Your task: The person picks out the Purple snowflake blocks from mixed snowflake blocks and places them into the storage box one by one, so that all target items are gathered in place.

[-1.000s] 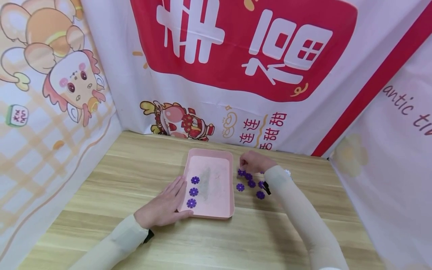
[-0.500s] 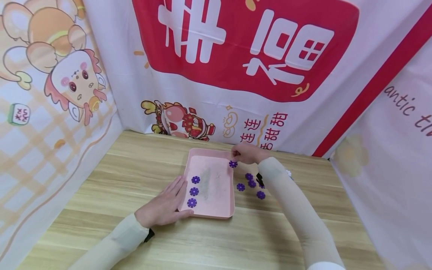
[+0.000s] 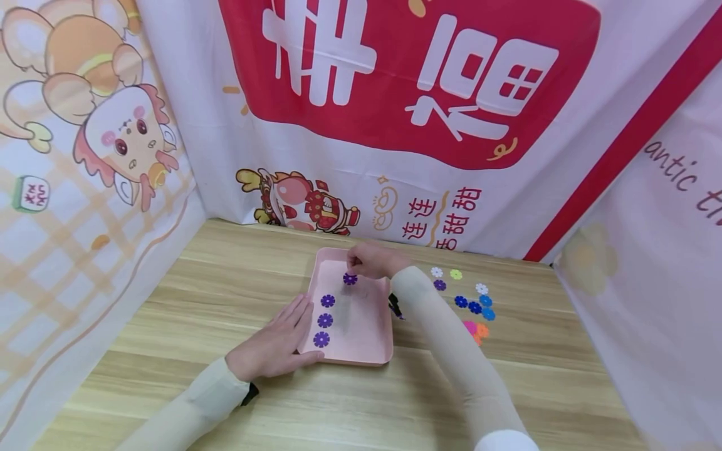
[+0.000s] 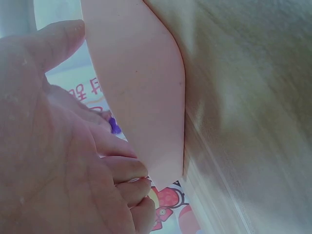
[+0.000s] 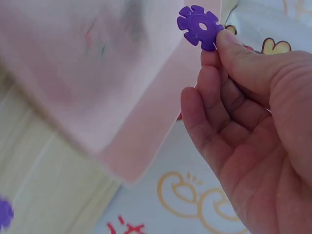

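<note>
Three discs point(image 3: 324, 323) inside the tray point(image 3: 366, 343)

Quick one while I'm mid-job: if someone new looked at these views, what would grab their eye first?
Probably the big red panel with white characters on the back curtain. Next, the pink tray below it, with three purple flower-shaped discs lined along its left side and a fourth disc pinched over its far part in the right grip. Loose coloured discs brighten the table to the right.

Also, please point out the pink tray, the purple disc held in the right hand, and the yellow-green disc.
Pink tray point(image 3: 366, 335): head view, bare floor.
Held purple disc point(image 5: 194, 28): right wrist view, body beside the hole.
Yellow-green disc point(image 3: 455, 274): head view, its middle.
</note>
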Available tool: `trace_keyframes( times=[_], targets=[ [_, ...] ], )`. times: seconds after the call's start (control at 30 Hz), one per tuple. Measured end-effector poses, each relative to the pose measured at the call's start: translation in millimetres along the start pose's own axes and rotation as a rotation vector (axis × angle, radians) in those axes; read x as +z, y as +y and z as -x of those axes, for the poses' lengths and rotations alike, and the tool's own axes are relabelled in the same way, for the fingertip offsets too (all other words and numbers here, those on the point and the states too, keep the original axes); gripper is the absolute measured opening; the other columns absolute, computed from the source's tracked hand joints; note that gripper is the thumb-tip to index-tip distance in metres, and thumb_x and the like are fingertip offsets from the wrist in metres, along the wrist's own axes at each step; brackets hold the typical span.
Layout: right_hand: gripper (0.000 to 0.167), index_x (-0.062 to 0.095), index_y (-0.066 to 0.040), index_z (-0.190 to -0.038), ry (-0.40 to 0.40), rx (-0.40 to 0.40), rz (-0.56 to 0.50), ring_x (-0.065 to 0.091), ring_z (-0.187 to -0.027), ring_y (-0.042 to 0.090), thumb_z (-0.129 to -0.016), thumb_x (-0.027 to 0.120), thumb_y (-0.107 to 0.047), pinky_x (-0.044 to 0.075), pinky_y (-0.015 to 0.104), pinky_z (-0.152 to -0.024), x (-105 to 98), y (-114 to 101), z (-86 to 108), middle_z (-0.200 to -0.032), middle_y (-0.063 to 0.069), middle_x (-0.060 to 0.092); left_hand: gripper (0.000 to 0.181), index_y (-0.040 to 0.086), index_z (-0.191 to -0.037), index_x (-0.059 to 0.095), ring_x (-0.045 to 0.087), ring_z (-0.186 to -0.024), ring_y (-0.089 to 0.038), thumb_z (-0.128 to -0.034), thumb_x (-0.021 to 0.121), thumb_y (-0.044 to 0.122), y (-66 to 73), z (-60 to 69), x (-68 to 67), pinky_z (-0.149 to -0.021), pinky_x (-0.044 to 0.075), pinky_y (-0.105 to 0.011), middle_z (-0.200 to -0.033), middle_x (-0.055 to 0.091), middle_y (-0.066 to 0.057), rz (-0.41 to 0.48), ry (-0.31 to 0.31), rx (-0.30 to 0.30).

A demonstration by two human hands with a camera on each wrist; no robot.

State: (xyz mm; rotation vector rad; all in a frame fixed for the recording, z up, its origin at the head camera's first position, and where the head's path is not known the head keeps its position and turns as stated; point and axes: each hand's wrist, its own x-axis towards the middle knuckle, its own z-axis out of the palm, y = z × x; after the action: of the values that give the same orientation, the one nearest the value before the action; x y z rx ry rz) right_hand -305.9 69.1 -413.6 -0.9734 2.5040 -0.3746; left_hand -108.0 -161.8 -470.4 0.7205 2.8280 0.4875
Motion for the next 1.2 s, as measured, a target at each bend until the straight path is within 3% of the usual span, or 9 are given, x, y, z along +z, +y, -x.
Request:
trace_keyframes(
  times=[0.33,0.6,0.87,1.2],
  targets=[
    [0.015,0.07,-0.016,-0.098,0.01,0.05,-0.095,0.063,-0.087,0.014,-0.107,0.064,-0.027,0.054,0.027,-0.079,22,-13,-24.6,-0.106,0.009,0.076,0.103,-0.009,-0.165,0.017,0.008,-0.165,-0.044,-0.1025,0.057,0.063,-0.2,0.2,3.2,-0.135,0.015,-0.058,-0.175,0.009,-0.028,0.027,-0.007,-0.006],
    [0.015,0.072,-0.016,-0.101,0.073,0.111,-0.115,0.062,-0.08,0.013,-0.108,0.062,-0.025,0.051,0.025,-0.069,39,-12,-28.8,-0.09,-0.001,0.068,0.101,-0.008,-0.165,0.018,0.009,-0.165,-0.045,-0.1027,0.057,0.062,0.9,0.5,2.0,-0.135,0.015,-0.058,-0.175,0.01,-0.027,0.025,-0.001,-0.005],
    [0.016,0.074,-0.011,-0.104,0.111,0.112,-0.247,0.063,-0.075,0.012,-0.108,0.062,-0.019,0.053,0.022,-0.066,53,-5,-37.2,-0.095,0.007,0.076,0.101,-0.009,-0.165,0.018,0.009,-0.165,-0.045,-0.1031,0.056,0.061,1.0,0.5,0.9,-0.135,0.015,-0.058,-0.175,0.01,-0.027,0.019,-0.003,-0.006],
    [0.018,0.075,-0.009,-0.102,0.112,0.114,-0.228,0.064,-0.069,0.012,-0.107,0.064,-0.022,0.053,0.021,-0.064,57,-5,-42.3,-0.09,0.007,0.076,0.101,-0.009,-0.165,0.017,0.008,-0.165,-0.044,-0.1031,0.057,0.061,-0.9,0.4,1.4,-0.135,0.015,-0.057,-0.175,0.009,-0.028,0.024,0.001,-0.012]
  ],
)
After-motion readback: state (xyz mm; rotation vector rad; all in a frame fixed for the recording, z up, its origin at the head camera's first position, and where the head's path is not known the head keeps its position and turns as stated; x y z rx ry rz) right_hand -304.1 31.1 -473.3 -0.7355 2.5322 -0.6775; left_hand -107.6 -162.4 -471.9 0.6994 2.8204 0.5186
